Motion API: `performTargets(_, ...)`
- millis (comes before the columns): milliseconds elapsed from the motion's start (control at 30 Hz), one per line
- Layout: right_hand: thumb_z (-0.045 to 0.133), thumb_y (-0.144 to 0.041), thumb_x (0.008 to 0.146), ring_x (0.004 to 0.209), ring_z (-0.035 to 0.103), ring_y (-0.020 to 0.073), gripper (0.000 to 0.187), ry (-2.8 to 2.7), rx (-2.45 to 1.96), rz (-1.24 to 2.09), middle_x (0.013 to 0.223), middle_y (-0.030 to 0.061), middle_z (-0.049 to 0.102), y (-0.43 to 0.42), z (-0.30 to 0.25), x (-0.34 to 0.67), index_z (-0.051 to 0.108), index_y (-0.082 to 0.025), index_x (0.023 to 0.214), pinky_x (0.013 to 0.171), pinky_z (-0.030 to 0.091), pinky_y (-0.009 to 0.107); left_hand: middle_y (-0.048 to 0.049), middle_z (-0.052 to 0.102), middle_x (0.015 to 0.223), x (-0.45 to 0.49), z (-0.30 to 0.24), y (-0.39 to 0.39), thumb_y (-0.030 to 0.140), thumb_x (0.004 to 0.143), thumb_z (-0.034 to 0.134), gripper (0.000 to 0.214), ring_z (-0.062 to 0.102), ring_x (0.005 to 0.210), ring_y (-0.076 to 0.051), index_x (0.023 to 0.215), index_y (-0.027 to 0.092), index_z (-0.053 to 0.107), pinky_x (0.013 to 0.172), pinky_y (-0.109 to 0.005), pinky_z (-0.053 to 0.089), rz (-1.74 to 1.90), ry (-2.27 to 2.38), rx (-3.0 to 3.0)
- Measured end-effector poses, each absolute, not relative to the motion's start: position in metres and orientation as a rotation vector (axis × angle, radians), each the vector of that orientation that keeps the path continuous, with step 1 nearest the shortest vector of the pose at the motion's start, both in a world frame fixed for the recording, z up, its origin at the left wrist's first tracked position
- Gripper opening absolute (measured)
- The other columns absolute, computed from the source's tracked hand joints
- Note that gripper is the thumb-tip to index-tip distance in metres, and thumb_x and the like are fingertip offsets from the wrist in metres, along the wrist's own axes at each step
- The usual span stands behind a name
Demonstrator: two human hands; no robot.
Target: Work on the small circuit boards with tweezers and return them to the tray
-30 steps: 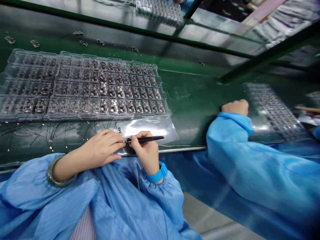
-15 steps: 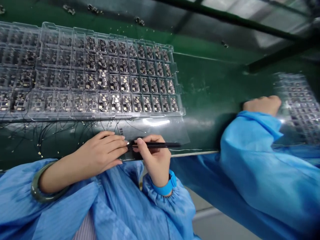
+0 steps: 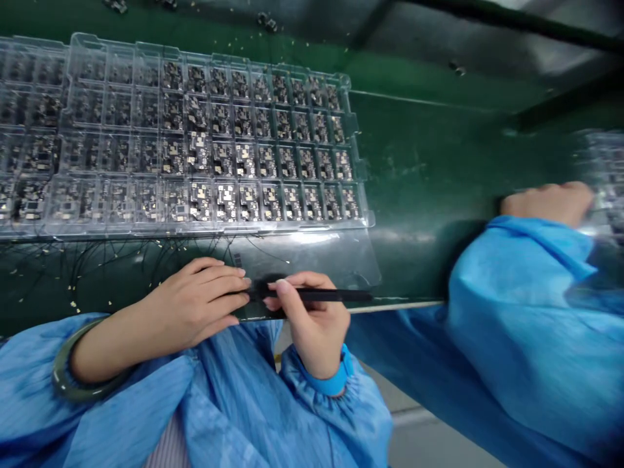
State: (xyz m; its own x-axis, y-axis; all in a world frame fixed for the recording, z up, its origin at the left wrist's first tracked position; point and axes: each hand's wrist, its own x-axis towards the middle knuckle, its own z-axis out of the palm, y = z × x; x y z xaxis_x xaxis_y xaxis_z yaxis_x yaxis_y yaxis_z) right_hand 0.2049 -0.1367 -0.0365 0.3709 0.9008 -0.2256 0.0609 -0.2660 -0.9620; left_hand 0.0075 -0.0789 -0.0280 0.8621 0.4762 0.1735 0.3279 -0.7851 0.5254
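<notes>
Right hand: (image 3: 314, 325) curled round black tweezers (image 3: 341, 295), thumb and fingers closed on them, the handle end pointing right and the blurred tips toward the other hand.
Left hand: (image 3: 197, 302) palm down, fingers stretched out and nearly together — whether they pin something small, I cannot tell.
Tweezers' place: low over the worktop's (image 3: 419, 162) near edge, tips just beside the left fingertips.
Clear sheet: a plastic sheet (image 3: 341, 263) on the green surface, in front of the tray and partly behind the hands.
Tray: a clear compartment tray (image 3: 268, 226), with small circuit boards (image 3: 272, 203) in its pockets.
Wires: thin black wires (image 3: 121, 250) along the tray's front, left of the sheet — some with pale ends.
Co-worker: a blue-sleeved person's hand (image 3: 548, 203) at the right, well apart.
</notes>
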Motion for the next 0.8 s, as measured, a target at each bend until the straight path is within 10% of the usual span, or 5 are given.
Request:
performTargets(400, 0.086, -0.037, 0.06, 0.046, 0.067, 0.018, 0.04, -0.642, -1.576, 0.931, 0.068, 0.0061, 0.073, -0.133, -0.054, 0.221, 0.065, -0.019, 0.088, 0.048, 0.059, 0.028, -0.0088, 0.073, 0.105, 0.003, -0.019, -0.079, 0.026, 0.095, 0.051, 0.02, 0.063, 0.111, -0.016, 0.11, 0.017, 0.06, 0.092, -0.03, 0.051, 0.873, 0.591, 2.443)
performTargets(567, 0.087, -0.044, 0.056, 0.043, 0.065, 0.0172, 0.044, -0.624, -1.579, 0.942, 0.064, 0.0053, 0.072, -0.13, -0.045, 0.215, 0.064, -0.018, 0.084, 0.045, 0.058, 0.026, -0.0035, 0.072, 0.092, -0.039, 0.005, -0.073, 0.021, 0.093, 0.049, 0.013, 0.067, 0.092, -0.017, 0.101, 0.024, 0.059, 0.082, -0.036, 0.054, 1.184, 1.281, 2.392)
performTargets(800, 0.085, -0.046, 0.059, 0.041, 0.062, 0.0157, 0.039, -0.69, -1.548, 0.834, 0.063, 0.0036, 0.07, -0.139, -0.032, 0.209, 0.062, -0.018, 0.076, 0.044, 0.056, 0.027, -0.0069, 0.064, 0.094, -0.14, 0.022, 0.004, 0.035, 0.089, 0.049, 0.024, 0.059, 0.089, -0.022, 0.096, 0.018, 0.064, 0.088, -0.036, 0.047, 0.506, 2.199, 2.167)
